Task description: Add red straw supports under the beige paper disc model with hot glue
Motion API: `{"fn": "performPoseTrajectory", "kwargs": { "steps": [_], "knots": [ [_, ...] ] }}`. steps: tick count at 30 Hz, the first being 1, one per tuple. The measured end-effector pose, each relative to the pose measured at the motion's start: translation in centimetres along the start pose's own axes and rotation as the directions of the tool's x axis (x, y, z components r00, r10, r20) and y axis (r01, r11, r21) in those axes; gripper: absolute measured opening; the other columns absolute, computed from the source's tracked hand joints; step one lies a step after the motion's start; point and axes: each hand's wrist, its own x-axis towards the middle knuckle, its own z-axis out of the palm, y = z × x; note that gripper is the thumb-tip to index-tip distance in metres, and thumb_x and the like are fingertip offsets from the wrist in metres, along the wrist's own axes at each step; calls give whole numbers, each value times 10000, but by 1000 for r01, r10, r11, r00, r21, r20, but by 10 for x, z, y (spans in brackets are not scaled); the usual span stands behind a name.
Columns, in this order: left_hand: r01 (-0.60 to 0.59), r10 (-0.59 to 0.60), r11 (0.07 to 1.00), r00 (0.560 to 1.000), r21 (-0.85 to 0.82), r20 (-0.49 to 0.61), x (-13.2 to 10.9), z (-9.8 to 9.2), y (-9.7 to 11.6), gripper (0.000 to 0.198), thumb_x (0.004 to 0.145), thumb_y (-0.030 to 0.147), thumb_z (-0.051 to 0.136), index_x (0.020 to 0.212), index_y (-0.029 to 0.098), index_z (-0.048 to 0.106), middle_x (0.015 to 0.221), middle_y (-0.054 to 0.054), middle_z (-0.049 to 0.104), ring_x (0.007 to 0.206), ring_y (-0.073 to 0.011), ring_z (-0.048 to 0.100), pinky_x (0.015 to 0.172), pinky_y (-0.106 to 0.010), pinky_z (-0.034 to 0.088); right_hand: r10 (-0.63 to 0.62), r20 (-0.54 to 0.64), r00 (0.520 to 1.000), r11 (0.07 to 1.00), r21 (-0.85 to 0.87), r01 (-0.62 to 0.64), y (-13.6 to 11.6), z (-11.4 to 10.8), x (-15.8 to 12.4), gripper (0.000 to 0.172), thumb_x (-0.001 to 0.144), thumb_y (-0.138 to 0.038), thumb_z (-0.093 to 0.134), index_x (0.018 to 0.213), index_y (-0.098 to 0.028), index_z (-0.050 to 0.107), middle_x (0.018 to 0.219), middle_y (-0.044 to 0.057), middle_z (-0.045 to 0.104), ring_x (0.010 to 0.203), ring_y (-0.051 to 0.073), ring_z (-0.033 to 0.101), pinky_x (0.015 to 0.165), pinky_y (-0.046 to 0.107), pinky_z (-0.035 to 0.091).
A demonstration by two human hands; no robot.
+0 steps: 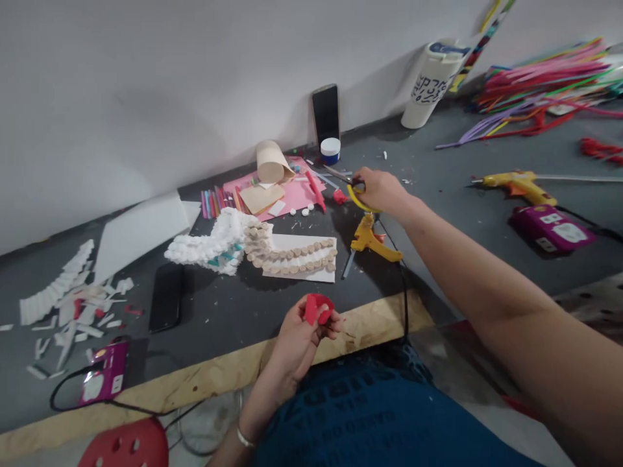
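Observation:
My left hand [304, 334] is closed on a curled red piece [318, 307] in front of the table's wooden edge. Farther right, my right hand [379, 189] grips scissors [339, 174] with yellow handles, their blades pointing left toward the wall. Just below the scissors lies a yellow glue gun [372, 241]. A white card [304, 240] with rows of small beige discs sits beyond my left hand, beside a fluffy white piece [209, 248]. Behind them is pink paper [299, 194] with a beige roll [271, 162].
Paper scraps [73, 314] and a dark phone [166, 297] lie left. A phone [326, 113] leans on the wall near a white tumbler [431, 84]. Rightward are pipe cleaners [545, 81], another glue gun [520, 184] and a purple box [549, 229]. A cable [405, 292] crosses the wooden edge.

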Motion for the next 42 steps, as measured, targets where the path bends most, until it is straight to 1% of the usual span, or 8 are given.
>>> {"fn": "performPoseTrajectory", "kwargs": {
  "steps": [9, 14, 16, 19, 23, 29, 34, 42],
  "knots": [
    [-28, 39, 971, 998, 239, -42, 1, -2, -3, 381, 638, 447, 813, 675, 167, 558, 471, 58, 522, 411, -47, 440, 413, -155, 282, 15, 101, 995, 993, -117, -3, 8, -4, -5, 403, 892, -264, 598, 1257, -96, 620, 1105, 198, 695, 1023, 267, 643, 866, 326, 459],
    [-68, 95, 831, 995, 552, -19, 7, -12, 7, 105, 679, 257, 659, 667, 194, 576, 448, 66, 498, 369, -78, 413, 381, -180, 265, -162, 16, 987, 986, -26, 163, -39, -45, -69, 480, 941, -397, 578, 1370, -182, 550, 1344, 176, 603, 1232, 309, 550, 1035, 435, 421],
    [-82, 126, 750, 992, 657, -21, 11, -12, 15, 18, 687, 193, 600, 678, 203, 588, 446, 66, 498, 379, -96, 434, 399, -190, 289, -503, -17, 864, 827, 283, 486, -65, -50, -112, 614, 874, -503, 664, 1409, -241, 517, 1424, 131, 551, 1302, 305, 508, 1064, 441, 423],
    [-156, 216, 577, 976, 802, 35, 17, -8, 25, 102, 670, 114, 561, 631, 198, 603, 484, 27, 557, 446, -133, 513, 466, -220, 341, -661, 92, 745, 691, 461, 557, -97, -37, -166, 701, 769, -417, 796, 1393, -233, 536, 1331, 143, 595, 1194, 304, 583, 937, 406, 511],
    [-252, 273, 423, 952, 870, 142, 17, -4, 35, 101, 705, 131, 584, 640, 190, 634, 576, -25, 641, 543, -176, 579, 534, -248, 375, -524, 97, 846, 730, 564, 387, -104, -8, -188, 346, 844, -138, 665, 1185, -199, 657, 1048, 95, 683, 919, 210, 668, 771, 305, 521],
    [-208, 231, 589, 969, 781, 85, 12, -8, 33, 93, 806, 295, 629, 802, 207, 654, 721, -29, 702, 702, -196, 677, 597, -249, 496, -219, 71, 973, 605, 792, 78, -85, 6, -188, 67, 892, -235, 615, 849, -205, 657, 792, 17, 669, 727, 150, 624, 636, 250, 461],
    [-160, 200, 743, 980, 650, 13, 12, -10, 34, 219, 806, 401, 673, 823, 184, 657, 742, -55, 715, 720, -202, 710, 603, -272, 582, -50, 239, 970, 525, 832, -178, -83, 18, -198, 106, 891, -278, 574, 803, -218, 576, 691, -11, 638, 633, 143, 580, 561, 247, 423],
    [-283, 274, 592, 951, 755, 141, 15, -6, 37, 206, 871, 374, 625, 821, 182, 682, 750, -28, 680, 695, -174, 681, 624, -270, 609, -187, 234, 954, 599, 797, -79, -100, 2, -185, 99, 882, -271, 601, 929, -212, 665, 858, 23, 719, 713, 146, 627, 599, 253, 438]
  ]
}}
